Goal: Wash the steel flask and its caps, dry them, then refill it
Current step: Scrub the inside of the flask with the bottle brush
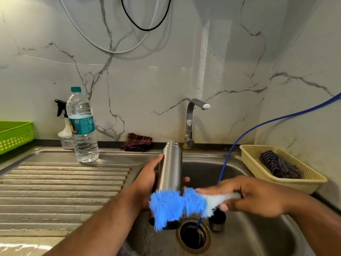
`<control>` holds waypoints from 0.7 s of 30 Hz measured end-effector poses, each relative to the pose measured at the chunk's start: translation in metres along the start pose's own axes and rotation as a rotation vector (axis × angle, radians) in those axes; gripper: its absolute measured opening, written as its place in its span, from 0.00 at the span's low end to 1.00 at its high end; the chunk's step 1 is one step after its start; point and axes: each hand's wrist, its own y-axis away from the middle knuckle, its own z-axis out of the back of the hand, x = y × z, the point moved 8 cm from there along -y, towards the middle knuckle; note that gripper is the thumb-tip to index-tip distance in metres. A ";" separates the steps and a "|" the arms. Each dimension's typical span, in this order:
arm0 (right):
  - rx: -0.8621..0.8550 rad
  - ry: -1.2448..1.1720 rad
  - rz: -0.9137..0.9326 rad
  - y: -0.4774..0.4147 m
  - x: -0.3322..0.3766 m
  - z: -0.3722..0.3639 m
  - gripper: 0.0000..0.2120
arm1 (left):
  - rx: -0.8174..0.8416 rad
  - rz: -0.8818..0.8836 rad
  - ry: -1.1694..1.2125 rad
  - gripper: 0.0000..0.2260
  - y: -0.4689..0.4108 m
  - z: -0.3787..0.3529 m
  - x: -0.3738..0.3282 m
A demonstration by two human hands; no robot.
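Green basket (14, 133): far left edge of the frame, on the counter.
Spray bottle (63, 134): white with a black trigger, against the marble wall, partly behind the water bottle.
Water bottle (82, 126): clear plastic, teal cap and label, upright at the back of the drainboard.
Drainboard (64, 183): ribbed steel, fills the lower left.
Checked cloth (137, 144): dark red, folded, on the ledge against the wall, left of the tap.
Left hand (145, 182): centre of the frame, fingers and thumb wrapped round the steel flask.
Steel flask (170, 167): held above the sink basin, far end tilted up towards the wall, near end hidden behind blue bristles.
Bottle brush (169, 207): blue bristles at the flask's near end, white bristles towards the right, lies crosswise below centre.
Dark cap (171, 226): on the basin floor left of the drain, mostly hidden under the bristles.
Tap (191, 122): steel, at the back of the sink, spout turned right.
Drain (193, 235): bottom centre, with the blue hose (239, 139) running into it from the right edge.
Second cap (219, 218): dark, just right of the drain, beneath the right hand.
Right hand (254, 196): fingers curled tight round the brush's white end.
Sink basin (258, 237): steel, lower right.
Beige basket (258, 169): right of the basin, holds a dark striped cloth (278, 165).
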 end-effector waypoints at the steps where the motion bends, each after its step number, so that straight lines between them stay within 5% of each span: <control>1: -0.072 0.014 0.005 -0.002 0.000 0.004 0.26 | -0.007 -0.002 -0.002 0.22 -0.002 0.002 0.000; 4: -0.417 0.152 -0.019 -0.002 -0.004 0.029 0.27 | -0.004 0.038 -0.078 0.25 -0.004 0.002 0.006; 9: -0.150 0.022 -0.002 0.000 0.001 0.011 0.23 | -0.010 0.024 -0.119 0.24 -0.004 0.000 0.005; 13: -0.509 0.071 -0.006 0.004 -0.004 0.039 0.24 | 0.098 0.089 -0.073 0.37 -0.004 -0.009 0.009; 18: -0.275 0.046 -0.024 0.001 -0.010 0.023 0.23 | 0.156 0.091 -0.007 0.29 -0.010 -0.007 0.012; 21: -0.437 0.106 -0.019 0.002 -0.007 0.035 0.23 | 0.138 0.078 -0.051 0.28 -0.012 -0.003 0.012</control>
